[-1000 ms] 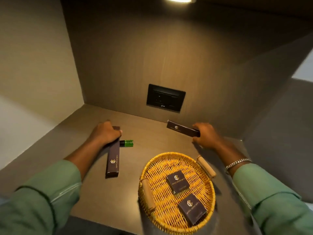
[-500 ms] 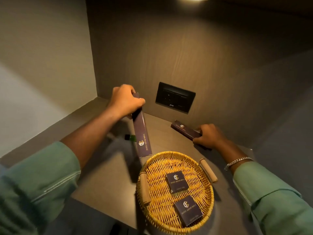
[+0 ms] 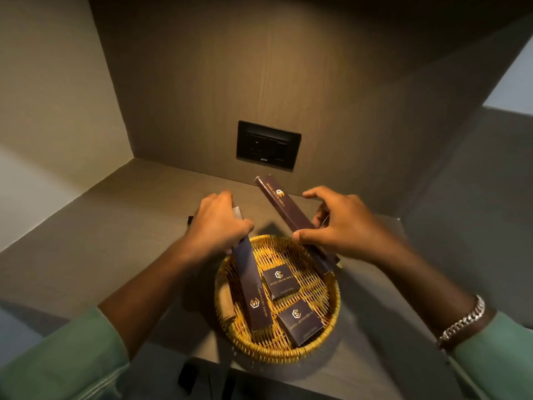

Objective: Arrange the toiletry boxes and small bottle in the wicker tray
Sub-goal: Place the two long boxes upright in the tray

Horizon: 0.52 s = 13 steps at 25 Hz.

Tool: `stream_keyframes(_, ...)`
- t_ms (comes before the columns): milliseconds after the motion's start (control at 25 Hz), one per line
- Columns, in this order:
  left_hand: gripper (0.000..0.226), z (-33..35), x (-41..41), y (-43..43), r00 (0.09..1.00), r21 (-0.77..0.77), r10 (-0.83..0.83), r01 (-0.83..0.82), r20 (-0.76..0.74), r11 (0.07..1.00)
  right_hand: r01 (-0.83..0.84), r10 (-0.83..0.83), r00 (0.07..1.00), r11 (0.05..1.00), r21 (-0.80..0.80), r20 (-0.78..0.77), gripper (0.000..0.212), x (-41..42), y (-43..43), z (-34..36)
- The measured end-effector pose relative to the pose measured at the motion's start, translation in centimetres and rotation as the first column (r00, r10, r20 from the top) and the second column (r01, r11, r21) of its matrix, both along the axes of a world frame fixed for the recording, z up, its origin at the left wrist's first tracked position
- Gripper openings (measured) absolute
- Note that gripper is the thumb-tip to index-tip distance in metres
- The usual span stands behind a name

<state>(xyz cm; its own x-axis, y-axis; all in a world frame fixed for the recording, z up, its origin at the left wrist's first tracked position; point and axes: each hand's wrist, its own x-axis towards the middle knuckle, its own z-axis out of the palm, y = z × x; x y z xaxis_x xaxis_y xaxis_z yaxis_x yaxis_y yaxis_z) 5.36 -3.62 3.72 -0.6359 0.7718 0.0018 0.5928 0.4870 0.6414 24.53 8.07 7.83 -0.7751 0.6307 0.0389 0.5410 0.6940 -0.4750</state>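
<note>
A round wicker tray [image 3: 331, 319] sits at the shelf's front edge. Two small dark square boxes lie in it: one [image 3: 280, 281] near the middle, one [image 3: 300, 323] nearer me. My left hand [image 3: 216, 223] grips a long dark box [image 3: 253, 287] whose lower end rests inside the tray's left side. My right hand [image 3: 343, 223] holds a second long dark box [image 3: 285, 210], tilted, with its low end at the tray's right rim. A dark tip [image 3: 190, 220] of something, perhaps the small bottle, peeks out left of my left hand.
A black socket panel [image 3: 268, 144] is set in the back wall. The shelf [image 3: 115, 226] is a brown niche with walls at left, back and right. The tray has a wooden handle [image 3: 226, 303] on its left. Dark objects [image 3: 189, 375] lie below the shelf's front edge.
Both hands have brought their long boxes from the shelf over the tray. The left box's end now rests inside the tray; the right box is lifted and tilted at the right rim.
</note>
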Motion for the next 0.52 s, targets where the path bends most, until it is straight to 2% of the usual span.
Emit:
stream_keyframes(120, 0.034, -1.0, 0.0, -0.7, 0.996, -0.058, -0.015, 0.021, 0.088, 0.998, -0.009, -0.005, 0.994, 0.992, 0.125, 0.109, 0.077, -0.5, -2.6, -2.2)
stream_keyframes(280, 0.03, -1.8, -1.3, -1.9, 0.999, -0.101, -0.044, 0.046, 0.024, 0.994, -0.045, -0.009, 0.98, 0.963, 0.265, 0.2, 0.061, -1.2, -3.9, -3.9)
stream_keyframes(440, 0.025, -2.4, -4.4, -2.1, 0.997, 0.054, -0.024, 0.028, -0.077, 0.998, -0.009, -0.097, 0.953, 0.938, 0.347, 0.288, 0.056, -1.9, -4.8, -4.8)
stream_keyframes(520, 0.033, -3.1, -6.5, -2.2, 0.998, 0.077, -0.048, 0.051, -0.041, 0.996, 0.012, -0.119, 0.95, 0.938, 0.347, 0.288, 0.054, -1.8, -5.2, -5.2)
